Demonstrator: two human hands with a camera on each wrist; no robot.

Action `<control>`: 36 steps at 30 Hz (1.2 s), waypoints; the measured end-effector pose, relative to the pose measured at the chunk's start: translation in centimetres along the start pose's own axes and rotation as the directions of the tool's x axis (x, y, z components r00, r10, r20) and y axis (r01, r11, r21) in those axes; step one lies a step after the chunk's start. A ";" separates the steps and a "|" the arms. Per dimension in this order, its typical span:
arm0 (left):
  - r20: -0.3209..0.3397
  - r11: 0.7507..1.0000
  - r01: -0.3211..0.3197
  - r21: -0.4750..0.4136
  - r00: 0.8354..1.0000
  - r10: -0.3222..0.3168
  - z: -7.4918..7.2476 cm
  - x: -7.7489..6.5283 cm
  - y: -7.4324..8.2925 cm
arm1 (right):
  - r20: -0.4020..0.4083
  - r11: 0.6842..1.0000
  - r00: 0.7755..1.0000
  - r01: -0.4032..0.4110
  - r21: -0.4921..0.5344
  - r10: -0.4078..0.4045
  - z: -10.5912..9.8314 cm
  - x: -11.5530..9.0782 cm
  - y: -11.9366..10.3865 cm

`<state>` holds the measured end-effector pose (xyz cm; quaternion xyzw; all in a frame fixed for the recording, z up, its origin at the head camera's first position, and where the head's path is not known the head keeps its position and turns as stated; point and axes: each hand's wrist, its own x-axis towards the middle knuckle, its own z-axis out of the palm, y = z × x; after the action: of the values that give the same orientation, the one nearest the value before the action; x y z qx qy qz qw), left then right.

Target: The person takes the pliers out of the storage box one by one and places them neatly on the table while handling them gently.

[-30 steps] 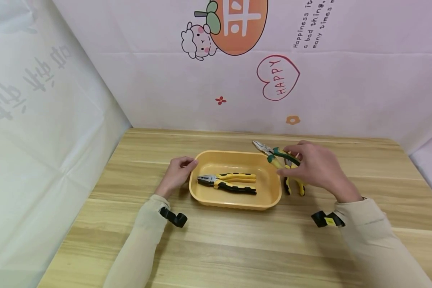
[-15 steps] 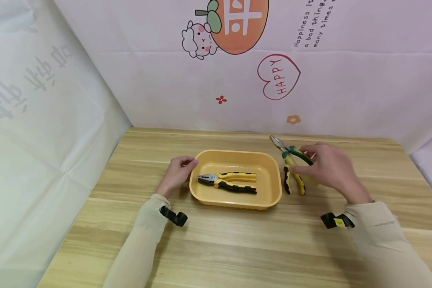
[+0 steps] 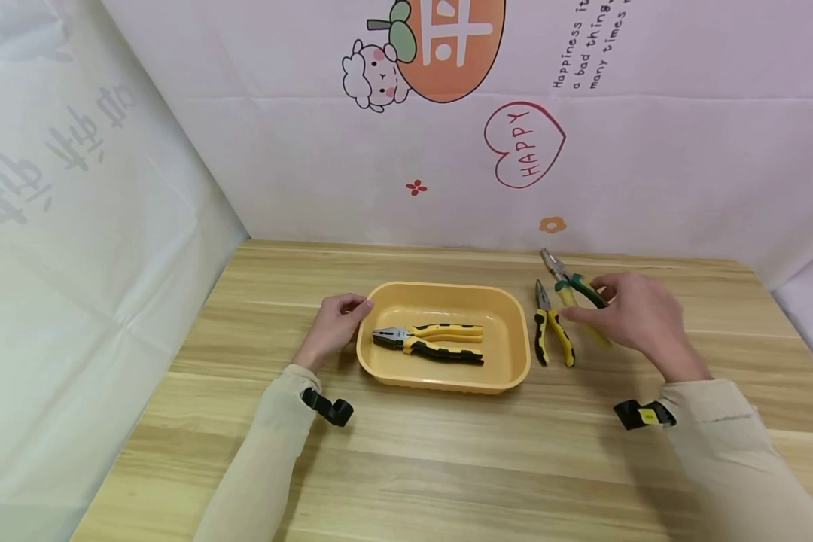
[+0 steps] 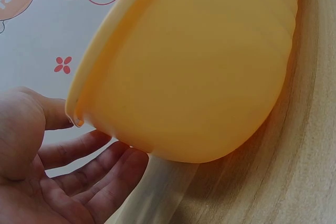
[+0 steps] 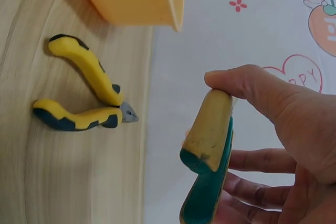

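A yellow plastic tray (image 3: 440, 299) stands on the table. Combination pliers (image 3: 406, 342) with yellow and black handles lie inside it, jaws to the left. My left hand (image 3: 332, 327) holds the tray's left end, thumb at the rim (image 4: 79, 90) and fingers against the outer wall. To the tray's right, my right hand (image 3: 640, 312) grips pliers (image 3: 554, 263) with green and pale yellow handles (image 5: 207, 135), lifted above the table, jaws pointing away. Between that hand and the tray lie long-nose pliers (image 3: 545, 307) with yellow and black handles (image 5: 86, 69), spread apart.
The wooden table (image 3: 447, 459) reaches back to a white printed cloth (image 3: 312, 173). Another cloth (image 3: 108, 248) hangs along the left side. Each sleeve cuff carries a black camera mount (image 3: 328, 409).
My right hand has moved to the right with the green-handled pliers, away from the tray's edge, uncovering the long-nose pliers. My left hand and the tray have stayed put.
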<state>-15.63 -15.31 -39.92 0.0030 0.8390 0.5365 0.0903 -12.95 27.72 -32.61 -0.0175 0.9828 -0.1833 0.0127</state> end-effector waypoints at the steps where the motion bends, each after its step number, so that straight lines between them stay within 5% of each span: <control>1: 0.000 1.000 -0.001 0.001 1.000 0.001 0.0 0.0 0.0 | 0.001 1.000 1.000 -0.009 0.002 0.009 0.0 0.0 0.1; 19: 0.000 1.000 -0.008 0.008 1.000 0.008 0.0 0.0 0.0 | -0.021 0.996 0.996 -0.086 0.038 0.087 1.3 0.2 2.1; 36: -0.007 1.000 -0.009 0.021 1.000 0.009 0.0 0.0 0.0 | 0.090 0.984 0.983 -0.166 0.063 0.160 3.2 0.4 4.0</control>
<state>-15.63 -15.32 -39.87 0.0058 0.8450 0.5279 0.0848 -13.32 30.24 -37.06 0.0560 0.9725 -0.2152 0.0700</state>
